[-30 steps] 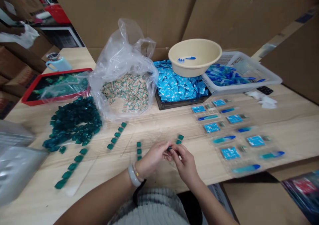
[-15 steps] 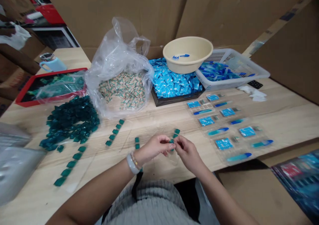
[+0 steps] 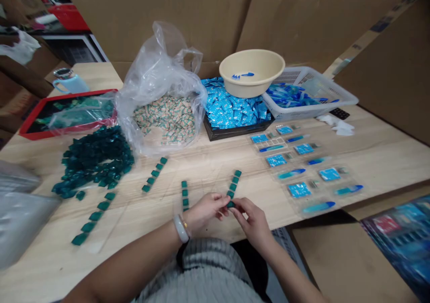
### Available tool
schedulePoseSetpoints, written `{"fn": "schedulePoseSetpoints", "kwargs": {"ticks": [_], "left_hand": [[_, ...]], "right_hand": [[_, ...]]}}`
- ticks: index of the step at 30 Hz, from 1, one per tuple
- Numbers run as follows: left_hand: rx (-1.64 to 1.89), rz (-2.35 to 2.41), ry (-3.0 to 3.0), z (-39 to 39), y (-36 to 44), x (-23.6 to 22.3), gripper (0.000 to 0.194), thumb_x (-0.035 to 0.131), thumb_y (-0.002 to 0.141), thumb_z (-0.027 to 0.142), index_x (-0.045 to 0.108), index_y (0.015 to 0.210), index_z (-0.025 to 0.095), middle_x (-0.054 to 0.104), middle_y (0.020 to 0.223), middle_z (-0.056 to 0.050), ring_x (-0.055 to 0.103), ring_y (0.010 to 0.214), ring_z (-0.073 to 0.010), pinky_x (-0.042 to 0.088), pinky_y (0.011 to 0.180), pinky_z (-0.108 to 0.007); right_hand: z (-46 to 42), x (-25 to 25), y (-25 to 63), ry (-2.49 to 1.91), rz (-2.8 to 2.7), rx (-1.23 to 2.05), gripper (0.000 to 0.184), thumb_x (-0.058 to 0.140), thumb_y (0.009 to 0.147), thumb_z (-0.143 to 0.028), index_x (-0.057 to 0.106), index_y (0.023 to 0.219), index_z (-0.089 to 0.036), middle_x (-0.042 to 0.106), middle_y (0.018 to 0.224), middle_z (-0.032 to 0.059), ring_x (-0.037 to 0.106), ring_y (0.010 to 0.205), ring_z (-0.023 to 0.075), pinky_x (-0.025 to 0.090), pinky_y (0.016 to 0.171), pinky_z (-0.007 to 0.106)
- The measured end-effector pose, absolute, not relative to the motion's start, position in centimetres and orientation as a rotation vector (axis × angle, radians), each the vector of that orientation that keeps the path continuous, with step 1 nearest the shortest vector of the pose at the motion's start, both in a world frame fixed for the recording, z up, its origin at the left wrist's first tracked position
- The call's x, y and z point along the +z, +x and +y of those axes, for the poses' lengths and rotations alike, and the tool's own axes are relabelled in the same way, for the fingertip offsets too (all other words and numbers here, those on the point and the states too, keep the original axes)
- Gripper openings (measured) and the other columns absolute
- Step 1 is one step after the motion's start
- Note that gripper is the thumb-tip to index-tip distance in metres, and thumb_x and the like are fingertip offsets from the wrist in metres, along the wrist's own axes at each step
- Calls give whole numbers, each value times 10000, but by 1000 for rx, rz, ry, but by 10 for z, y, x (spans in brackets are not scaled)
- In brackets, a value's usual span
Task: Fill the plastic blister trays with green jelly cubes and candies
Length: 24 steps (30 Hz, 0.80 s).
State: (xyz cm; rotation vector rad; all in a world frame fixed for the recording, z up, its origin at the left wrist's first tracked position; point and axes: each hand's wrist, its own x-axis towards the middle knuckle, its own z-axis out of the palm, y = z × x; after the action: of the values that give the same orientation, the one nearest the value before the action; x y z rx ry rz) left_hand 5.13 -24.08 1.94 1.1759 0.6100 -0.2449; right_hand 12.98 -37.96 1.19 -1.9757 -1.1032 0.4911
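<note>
The right hand pinches one green piece between thumb and finger; the left hand's fingertips touch its far side, though whether they grip it I cannot tell. This piece ends a row of five on the table. It is dark teal-green, small, squarish and glossy. Leftward lie three more rows: one with four pieces showing, partly hidden by the left hand, then two of five. To the right, clear trays hold six blue packets and six blue pens. Behind stand one basin and one white basket.
</note>
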Motion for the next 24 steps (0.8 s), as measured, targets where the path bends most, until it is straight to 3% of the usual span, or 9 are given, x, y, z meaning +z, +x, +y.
{"fn": "schedulePoseSetpoints", "kwargs": {"ticks": [4,8,15,20,22,24], "left_hand": [[-49,395,1953,-234,42,18,120,468,763,205,578,727,174,548,799,-48,463,838,-176,350,785,-300],[-155,235,2236,-230,36,13,175,424,715,55,553,706,172,530,785,-42,458,818,-174,361,777,-293],[-123,144,2333,-241,33,1,145,429,790,152,563,840,174,540,883,-67,452,892,-195,359,805,-319],[-7,132,2408,-204,9,12,189,431,802,200,568,928,167,536,1013,-97,433,1004,-218,323,880,-356],[132,384,2404,-146,-15,26,219,455,793,240,559,981,197,529,1053,-81,444,1010,-206,315,905,-341],[307,973,2376,-78,-43,40,223,400,817,253,575,943,193,554,957,-87,484,925,-197,350,861,-327]], "right_hand": [[-372,-5,128,-2272,-1238,422,168,407,818,-180,567,859,-153,583,749,61,563,683,165,442,615,263],[-361,-13,126,-2478,-1385,460,141,420,795,-142,559,783,-165,579,757,61,557,686,178,407,570,256],[-365,-15,121,-2423,-1369,352,202,433,800,-196,521,975,-144,601,776,60,557,704,173,389,641,286],[-377,-24,119,-2513,-1525,-33,201,447,803,-307,566,904,-181,622,748,69,558,729,240,328,703,403],[-378,-23,129,-2455,-1531,-79,267,440,798,-386,564,909,-177,622,714,70,567,691,244,337,671,400],[-368,-14,144,-2346,-1527,-57,320,421,799,-434,561,922,-174,618,688,68,574,650,230,358,636,376]]}}
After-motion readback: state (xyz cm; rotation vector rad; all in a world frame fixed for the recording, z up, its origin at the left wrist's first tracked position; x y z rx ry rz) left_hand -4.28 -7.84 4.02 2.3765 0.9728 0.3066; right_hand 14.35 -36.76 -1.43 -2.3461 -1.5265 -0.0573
